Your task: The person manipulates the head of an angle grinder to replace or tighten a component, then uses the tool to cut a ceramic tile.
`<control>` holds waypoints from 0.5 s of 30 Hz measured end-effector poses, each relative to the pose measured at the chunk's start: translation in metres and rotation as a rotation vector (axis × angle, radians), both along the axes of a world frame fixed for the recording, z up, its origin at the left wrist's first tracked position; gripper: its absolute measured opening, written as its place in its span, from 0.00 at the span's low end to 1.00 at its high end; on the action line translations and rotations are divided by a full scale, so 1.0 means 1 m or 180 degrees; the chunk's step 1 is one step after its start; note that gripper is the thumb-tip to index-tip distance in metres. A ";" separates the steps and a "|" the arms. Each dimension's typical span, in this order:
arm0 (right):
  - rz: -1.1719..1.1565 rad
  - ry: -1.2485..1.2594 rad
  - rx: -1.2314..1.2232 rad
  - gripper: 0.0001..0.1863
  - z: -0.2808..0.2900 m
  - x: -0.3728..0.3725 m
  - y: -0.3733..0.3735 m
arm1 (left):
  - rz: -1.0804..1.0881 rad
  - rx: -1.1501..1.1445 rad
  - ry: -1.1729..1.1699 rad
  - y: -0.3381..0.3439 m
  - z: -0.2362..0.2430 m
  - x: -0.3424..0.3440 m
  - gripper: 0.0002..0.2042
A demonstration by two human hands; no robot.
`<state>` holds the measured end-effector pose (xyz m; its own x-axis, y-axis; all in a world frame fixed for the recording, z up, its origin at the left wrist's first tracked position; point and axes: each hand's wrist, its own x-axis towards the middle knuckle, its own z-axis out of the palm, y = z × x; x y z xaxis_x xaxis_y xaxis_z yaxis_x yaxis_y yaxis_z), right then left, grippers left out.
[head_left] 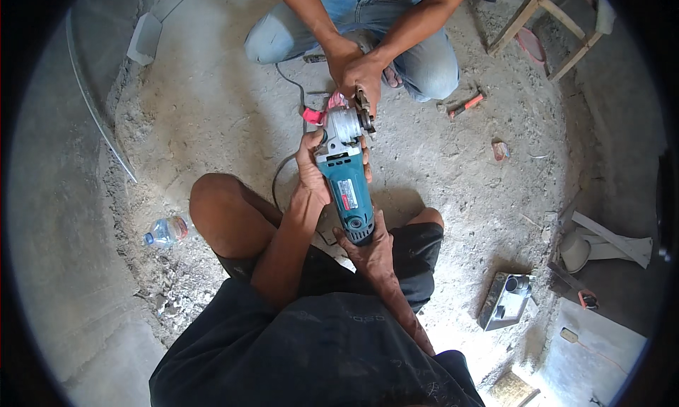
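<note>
Together, the left hand point(311, 169) and right hand point(372, 253) hold a blue-green grinder point(344, 170). Its sticker point(347, 193) is white and red.

Plastic bottle point(164, 232), clear, blue-capped: on its side, left of the left hand point(312, 172). Pale block point(144, 39): ahead and left of that hand. Orange-handled tool point(467, 105): ahead and right of the right hand point(370, 244). Small wrapper point(500, 150): likewise, farther right. Wooden frame point(521, 19): likewise, farthest off. White pipe piece point(601, 251): well right of the right hand.
</note>
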<state>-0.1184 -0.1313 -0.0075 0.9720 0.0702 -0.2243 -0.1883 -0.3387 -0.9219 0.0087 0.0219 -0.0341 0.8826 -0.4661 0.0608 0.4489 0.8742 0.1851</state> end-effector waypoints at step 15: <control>-0.0048 -0.0056 -0.0158 0.41 0.001 0.009 0.002 | 0.0144 0.0091 0.0105 -0.001 0.008 0.007 0.41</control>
<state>-0.1096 -0.1294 -0.0063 0.9767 0.0447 -0.2099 -0.1775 -0.3814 -0.9072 0.0158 0.0212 -0.0257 0.9042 -0.4267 0.0186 0.4152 0.8884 0.1960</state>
